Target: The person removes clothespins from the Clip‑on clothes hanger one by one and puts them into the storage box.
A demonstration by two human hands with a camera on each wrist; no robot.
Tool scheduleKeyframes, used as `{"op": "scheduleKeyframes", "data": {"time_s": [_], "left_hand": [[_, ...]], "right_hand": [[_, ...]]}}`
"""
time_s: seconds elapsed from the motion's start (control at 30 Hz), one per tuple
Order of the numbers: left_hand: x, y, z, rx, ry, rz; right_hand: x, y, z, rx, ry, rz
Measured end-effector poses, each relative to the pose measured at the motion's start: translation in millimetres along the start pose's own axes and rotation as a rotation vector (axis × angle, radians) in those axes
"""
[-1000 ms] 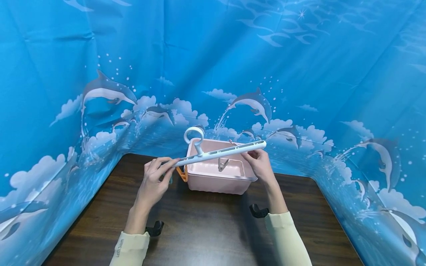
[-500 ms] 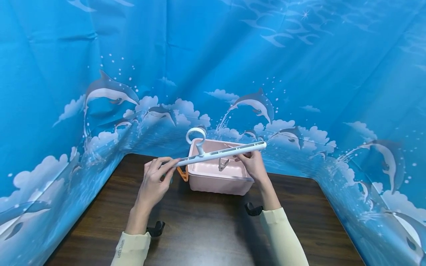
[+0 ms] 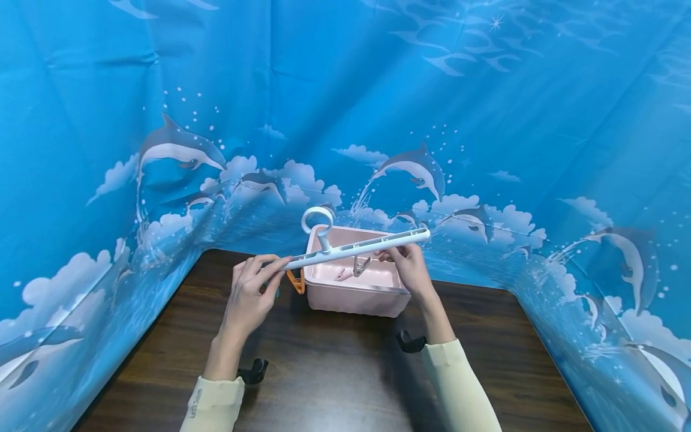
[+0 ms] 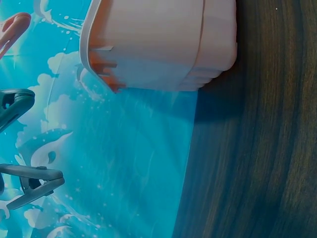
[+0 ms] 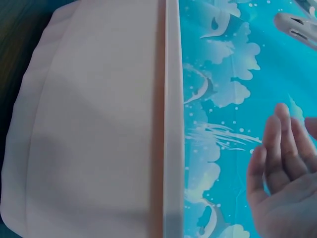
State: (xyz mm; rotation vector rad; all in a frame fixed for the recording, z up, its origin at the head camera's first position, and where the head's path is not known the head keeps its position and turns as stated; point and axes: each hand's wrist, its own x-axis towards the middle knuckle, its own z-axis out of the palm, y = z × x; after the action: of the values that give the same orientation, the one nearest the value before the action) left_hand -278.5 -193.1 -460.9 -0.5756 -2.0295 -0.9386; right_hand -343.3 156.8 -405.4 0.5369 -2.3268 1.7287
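My left hand [image 3: 254,291] pinches the left end of a light-blue clip hanger [image 3: 356,248] with a round ring hook, held tilted above a pink bin [image 3: 353,300]. A grey clip [image 3: 361,266], a pink clip [image 3: 344,274] and an orange clip [image 3: 295,281] show below the bar. In the left wrist view, a grey clip [image 4: 37,181], a dark green clip [image 4: 17,106] and an orange-pink clip [image 4: 14,29] are at the left edge. My right hand [image 3: 412,270] is below the bar's right part, near the bin's rim; its fingers [image 5: 287,148] look loosely extended, with nothing visible in them.
The bin stands at the back of a dark wooden table [image 3: 329,366]. A blue dolphin-print curtain [image 3: 335,108] surrounds the table at the back and sides. Black wrist cameras [image 3: 411,342] sit on both wrists.
My right hand has moved slightly left beneath the bar. The pink clip, earlier near my right fingertips, now shows lower and farther left, beside the grey clip. My left hand keeps its hold.
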Motion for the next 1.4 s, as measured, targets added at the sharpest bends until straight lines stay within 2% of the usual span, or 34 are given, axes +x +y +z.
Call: {"op": "scheduleKeyframes", "data": {"time_s": [0.13, 0.33, 0.53, 0.83, 1.0, 1.4], "left_hand": [[0.2, 0.4, -0.5, 0.0, 0.003, 0.002], [0.7, 1.8, -0.2, -0.006, 0.007, 0.001], [0.4, 2.5, -0.1, -0.007, 0.006, -0.011], [1.0, 2.0, -0.2, -0.009, 0.009, -0.009], [1.1, 3.3, -0.1, -0.01, 0.004, -0.005], [2.0, 6.2, -0.6, -0.016, -0.016, -0.013]], "right_hand": [[-5, -5, 1, 0.022, -0.079, -0.062], [-10, -7, 4, 0.085, -0.202, -0.107], [-13, -6, 9, 0.154, -0.284, -0.14], [-19, -5, 9, 0.225, -0.301, -0.156], [-19, 0, 14, 0.23, -0.308, -0.182], [-26, -2, 22, 0.233, -0.267, -0.123]]}}
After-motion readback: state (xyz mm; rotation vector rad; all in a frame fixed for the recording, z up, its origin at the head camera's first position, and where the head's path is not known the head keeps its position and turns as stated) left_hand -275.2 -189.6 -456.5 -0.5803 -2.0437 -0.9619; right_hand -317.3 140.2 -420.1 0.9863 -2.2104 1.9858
